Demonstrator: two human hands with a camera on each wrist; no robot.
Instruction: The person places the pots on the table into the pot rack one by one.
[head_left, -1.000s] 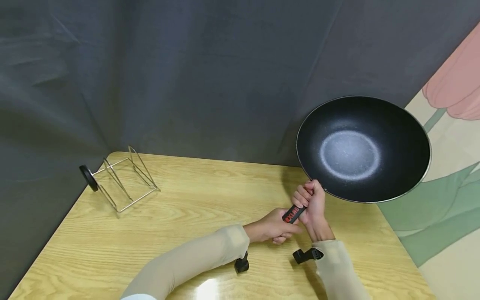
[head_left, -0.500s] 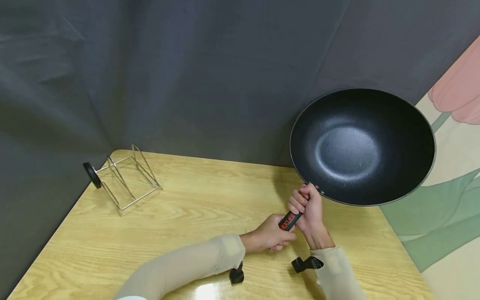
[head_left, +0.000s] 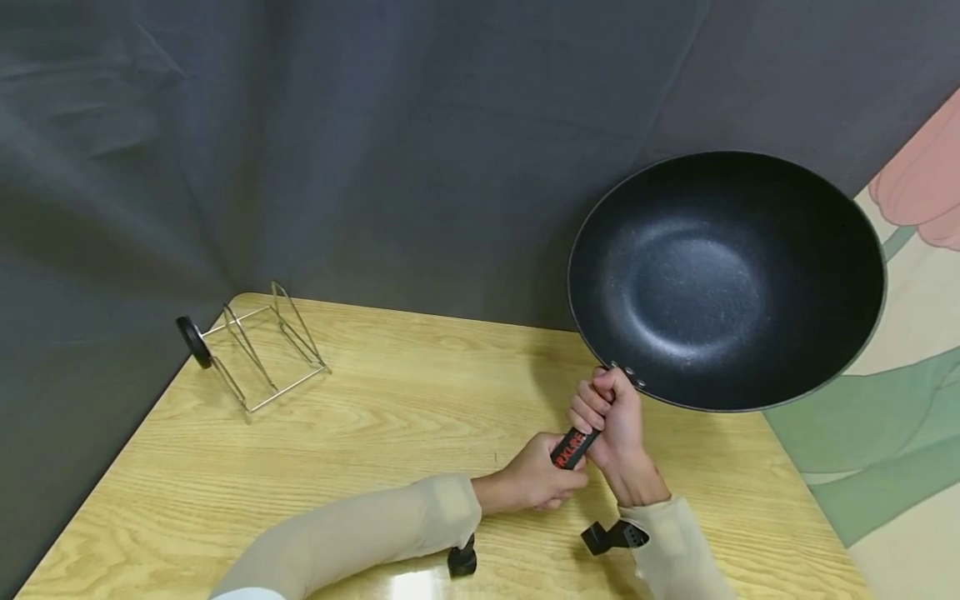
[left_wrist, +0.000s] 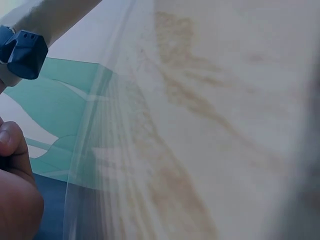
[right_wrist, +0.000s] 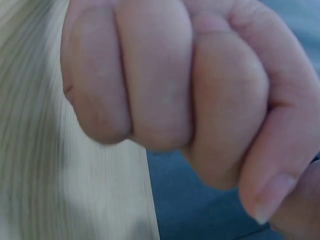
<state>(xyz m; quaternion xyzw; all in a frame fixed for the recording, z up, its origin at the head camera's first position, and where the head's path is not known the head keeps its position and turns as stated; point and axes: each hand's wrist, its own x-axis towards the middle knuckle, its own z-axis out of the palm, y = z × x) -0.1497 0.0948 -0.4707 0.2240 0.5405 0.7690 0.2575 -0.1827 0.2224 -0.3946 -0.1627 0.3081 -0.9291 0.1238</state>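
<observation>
A large black wok [head_left: 697,292] is held up over the right side of the table, its inside facing the head camera. My right hand [head_left: 617,417] grips the handle close to the rim, just below the rivets. Farther down, my left hand [head_left: 536,473] grips the end of the same handle [head_left: 573,447], which carries red lettering. Curled fingers of the right hand [right_wrist: 165,85] fill the right wrist view and hide the handle there. In the left wrist view only part of a hand [left_wrist: 17,175] shows at the left edge.
At the table's back left corner stands a wire rack [head_left: 262,358] with a black round end piece [head_left: 193,342]. The wooden table [head_left: 420,392] meets a dark grey curtain [head_left: 420,167] behind. A floral-patterned cloth [head_left: 892,417] borders the right side.
The wok has risen and looks larger, nearer the head camera. Both hands have shifted slightly left and down in view, keeping their grip. The head view has turned a little.
</observation>
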